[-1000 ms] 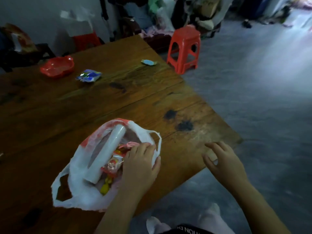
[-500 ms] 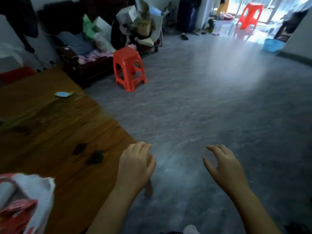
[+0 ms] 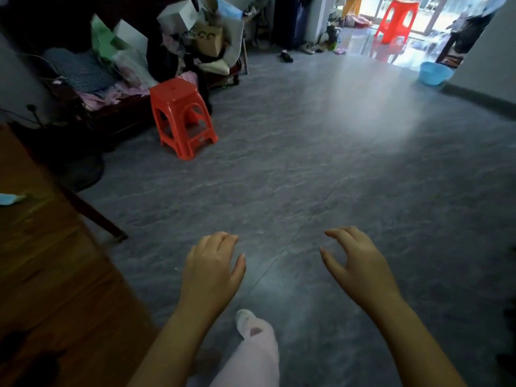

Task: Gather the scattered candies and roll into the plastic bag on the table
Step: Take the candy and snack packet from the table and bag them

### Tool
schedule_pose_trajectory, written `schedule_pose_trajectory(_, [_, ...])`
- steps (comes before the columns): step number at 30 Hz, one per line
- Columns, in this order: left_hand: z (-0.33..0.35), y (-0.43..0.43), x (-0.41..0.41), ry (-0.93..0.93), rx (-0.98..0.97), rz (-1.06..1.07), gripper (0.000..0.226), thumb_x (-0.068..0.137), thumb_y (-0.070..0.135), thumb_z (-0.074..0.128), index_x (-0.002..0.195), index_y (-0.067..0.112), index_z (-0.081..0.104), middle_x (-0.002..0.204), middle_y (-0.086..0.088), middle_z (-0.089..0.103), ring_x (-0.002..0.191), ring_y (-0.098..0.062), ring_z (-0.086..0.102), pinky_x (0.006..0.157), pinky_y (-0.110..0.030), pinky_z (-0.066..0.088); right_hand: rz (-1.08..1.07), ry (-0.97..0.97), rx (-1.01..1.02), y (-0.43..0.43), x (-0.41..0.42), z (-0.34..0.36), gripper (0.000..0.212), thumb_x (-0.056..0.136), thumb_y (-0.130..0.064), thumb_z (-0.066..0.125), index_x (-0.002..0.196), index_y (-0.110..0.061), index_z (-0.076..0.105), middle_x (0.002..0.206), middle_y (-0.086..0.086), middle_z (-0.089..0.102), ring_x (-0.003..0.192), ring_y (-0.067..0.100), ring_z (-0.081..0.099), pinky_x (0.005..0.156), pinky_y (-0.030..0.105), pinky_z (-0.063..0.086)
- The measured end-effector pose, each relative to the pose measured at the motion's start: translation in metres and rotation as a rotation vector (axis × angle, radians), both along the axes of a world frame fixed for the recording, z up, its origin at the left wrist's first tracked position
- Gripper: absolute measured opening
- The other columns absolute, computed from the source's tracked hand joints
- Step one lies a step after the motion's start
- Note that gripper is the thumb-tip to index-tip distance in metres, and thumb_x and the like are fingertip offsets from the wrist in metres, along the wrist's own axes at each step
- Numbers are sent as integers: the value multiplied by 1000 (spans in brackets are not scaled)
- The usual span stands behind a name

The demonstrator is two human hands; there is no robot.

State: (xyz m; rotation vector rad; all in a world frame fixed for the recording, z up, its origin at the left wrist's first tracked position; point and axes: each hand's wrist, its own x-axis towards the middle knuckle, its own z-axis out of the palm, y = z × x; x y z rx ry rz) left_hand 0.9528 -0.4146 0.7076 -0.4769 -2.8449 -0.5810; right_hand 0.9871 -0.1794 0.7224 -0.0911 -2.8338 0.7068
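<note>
My left hand [image 3: 212, 270] and my right hand [image 3: 354, 261] hover over the grey floor, to the right of the wooden table [image 3: 55, 275]. Both hold nothing, with fingers loosely curled and apart. A light blue candy wrapper [image 3: 9, 199] lies on the table at the far left edge of the view. The plastic bag, the roll and the other candies are out of view.
A red plastic stool [image 3: 181, 115] stands on the floor past the table's leg [image 3: 92, 213]. A cluttered sofa with boxes [image 3: 145, 57] lies behind it. A second red stool [image 3: 393, 20] and a blue basin [image 3: 434, 72] are far right. My pink-trousered leg [image 3: 251, 353] is below.
The view has swung right, away from the table; the plastic bag has left the frame. My left hand came off the bag and both hands now hang over the floor.
</note>
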Motion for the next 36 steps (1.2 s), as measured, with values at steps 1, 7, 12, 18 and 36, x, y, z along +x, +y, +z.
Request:
schedule_pose_trajectory(1, [-2,1,-20,8,-1,12,39,77,31,44,93,3,65,90,-14,68,78,-32,63,69,-37,52,26,-4,22,-2,-24,0,27,78,-22,63,101,-7,63,99,11,65,93,31,61,76,32,47])
schedule_pose_trajectory(7, [6,-14,-142,25,36,115,40,79,31,42,96,1,64,92,-15,67,80,-32,63,68,-37,52,183,-60,66,-35,-164,14,27,79,-24,61,101,-9,62,96,10,64,91,29,60,74,29,45])
schedule_pose_trajectory(12, [8,-43,-209,10,29,229,42,80,32,41,98,1,64,94,-15,67,83,-33,63,71,-41,52,298,-75,45,-62,-252,14,28,82,-22,63,107,-9,61,101,7,64,95,25,59,75,24,38])
schedule_pose_trajectory(18, [-9,-81,-252,-91,6,486,44,79,33,41,98,1,64,95,-16,67,84,-34,63,72,-43,51,472,-146,9,-93,-346,-3,30,83,-23,61,111,-10,60,108,6,62,103,23,56,80,21,35])
schedule_pose_trajectory(36, [5,-165,-310,-54,-2,1349,44,79,33,41,98,0,64,90,-17,66,78,-35,62,66,-41,51,1317,-197,42,-300,-575,5,40,80,-38,50,106,-10,61,105,9,65,102,25,59,84,28,44])
